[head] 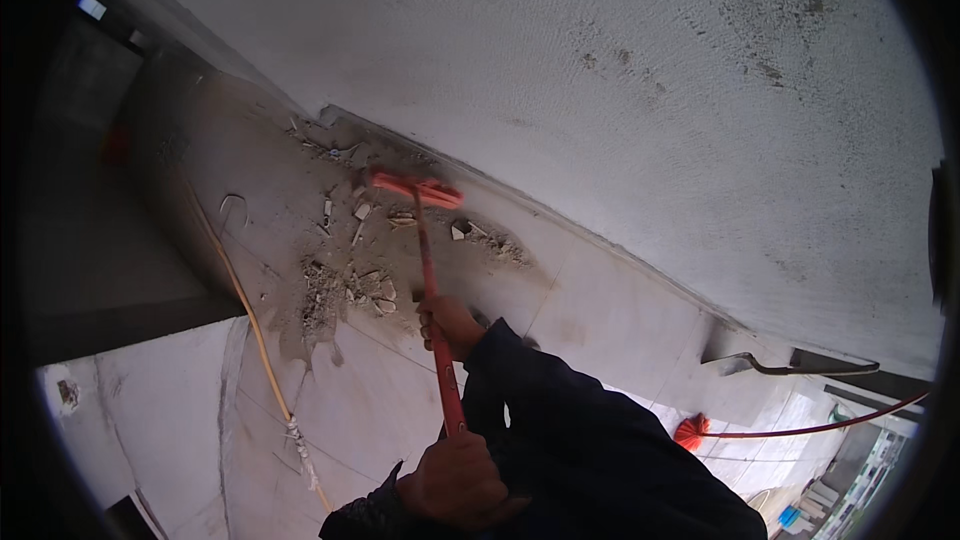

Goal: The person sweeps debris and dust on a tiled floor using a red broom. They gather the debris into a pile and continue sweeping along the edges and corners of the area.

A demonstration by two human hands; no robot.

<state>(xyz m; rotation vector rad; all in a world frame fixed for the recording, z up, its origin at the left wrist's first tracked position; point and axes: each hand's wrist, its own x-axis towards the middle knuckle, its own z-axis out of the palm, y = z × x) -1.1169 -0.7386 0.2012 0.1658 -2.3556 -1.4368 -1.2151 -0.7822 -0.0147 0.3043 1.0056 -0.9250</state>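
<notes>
Both of my hands are on the red handle [428, 266] of a push broom. My right hand [452, 326] wraps around the shaft partway down. Close to my body, my left hand [457, 478] is closed around the top end of the same handle. The broom's wide red head [417, 189] lies on the dusty floor by the foot of a wall. Around it are broken tile or plaster pieces [363, 211], and a heap of grey rubble [321, 300] sits nearer to me. A dark sleeve covers each arm.
A rough plastered wall [600, 127] runs along the right. On the left, a long wooden pole [255, 326] with white wrapping slants across the pale tiled floor [352, 420]. A shovel [731, 361] and another red broom [691, 432] are at the right. Bent wire [235, 198] lies ahead.
</notes>
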